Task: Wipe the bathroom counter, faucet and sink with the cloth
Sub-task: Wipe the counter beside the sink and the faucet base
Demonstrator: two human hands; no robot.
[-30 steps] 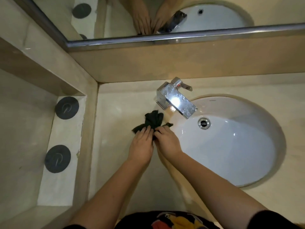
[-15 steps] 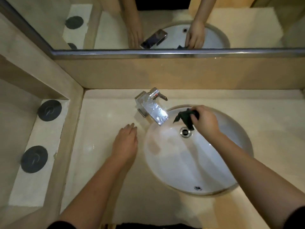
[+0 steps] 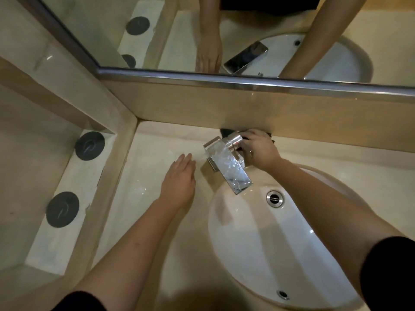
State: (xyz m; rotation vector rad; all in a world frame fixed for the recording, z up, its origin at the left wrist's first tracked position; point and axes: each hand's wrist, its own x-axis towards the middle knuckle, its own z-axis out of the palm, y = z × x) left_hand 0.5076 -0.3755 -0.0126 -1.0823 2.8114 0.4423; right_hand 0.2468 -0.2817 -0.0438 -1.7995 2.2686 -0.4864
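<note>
Beige counter (image 3: 143,221): left hand (image 3: 179,182) flat, fingers straight — right hand (image 3: 260,149) fingers clamp cloth (image 3: 225,132) at faucet (image 3: 229,169) behind white sink (image 3: 269,248).

The faucet (image 3: 229,167) is polished chrome, mirror-bright metal with lots of glints. Just below it, the sink (image 3: 258,254) is white glazed ceramic, properly glossy, with a shiny metal overflow ring (image 3: 274,199). The bench (image 3: 146,187) left of the faucet looks like smooth cream stone with a soft sheen. The dark cloth (image 3: 225,132) behind the faucet looks matt and soft. The dark discs (image 3: 89,145) far left of the faucet are matt too.
</note>
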